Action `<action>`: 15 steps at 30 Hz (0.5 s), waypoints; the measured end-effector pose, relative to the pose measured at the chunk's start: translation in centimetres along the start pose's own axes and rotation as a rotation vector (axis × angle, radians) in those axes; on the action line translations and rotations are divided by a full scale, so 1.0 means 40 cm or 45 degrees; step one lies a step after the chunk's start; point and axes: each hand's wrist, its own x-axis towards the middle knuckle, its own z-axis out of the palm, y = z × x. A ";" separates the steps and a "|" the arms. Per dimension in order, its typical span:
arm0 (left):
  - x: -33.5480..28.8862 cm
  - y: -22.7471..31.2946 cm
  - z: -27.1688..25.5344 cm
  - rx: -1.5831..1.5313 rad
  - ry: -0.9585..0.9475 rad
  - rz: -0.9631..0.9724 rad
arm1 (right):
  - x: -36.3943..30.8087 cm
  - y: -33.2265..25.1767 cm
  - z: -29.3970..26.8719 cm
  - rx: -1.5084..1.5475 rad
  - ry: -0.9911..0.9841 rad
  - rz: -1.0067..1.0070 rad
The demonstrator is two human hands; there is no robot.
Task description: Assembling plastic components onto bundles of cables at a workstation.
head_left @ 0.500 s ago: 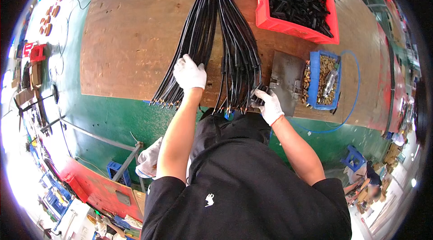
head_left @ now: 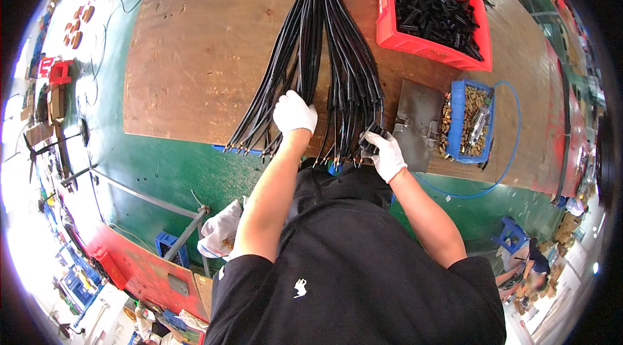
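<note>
Two long bundles of black cables (head_left: 311, 40) run down the wooden table to its near edge, their ends showing bare copper-coloured tips. My left hand (head_left: 295, 113), in a white glove, lies on the left bundle with its fingers curled round cables there; how many it grips is hidden. Several short black plastic sleeves (head_left: 372, 136) are held in my gloved right hand (head_left: 388, 155), beside the lower ends of the right bundle. Similar thicker black sleeves sit on cables of that bundle.
A red crate (head_left: 433, 53) full of black sleeves stands at the far right. Nearer is a blue bin (head_left: 459, 121) of brass-coloured fittings with a metal tool on top. A dark metal plate (head_left: 415, 118) lies beside it, and a blue hose (head_left: 517, 131) loops past.
My left hand has moved right across the left bundle, drawing some cables along. My right hand stays near the right bundle, still holding the sleeves. The whole view has shifted slightly.
</note>
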 end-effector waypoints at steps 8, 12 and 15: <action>-0.004 0.010 0.012 -0.026 -0.048 -0.026 | -0.007 0.003 0.015 0.028 0.018 0.017; -0.026 0.024 0.033 -0.122 -0.153 -0.058 | 0.001 0.007 0.011 -0.012 -0.012 -0.005; -0.029 0.021 0.054 -0.174 -0.081 -0.077 | -0.005 -0.005 0.020 0.006 -0.030 0.010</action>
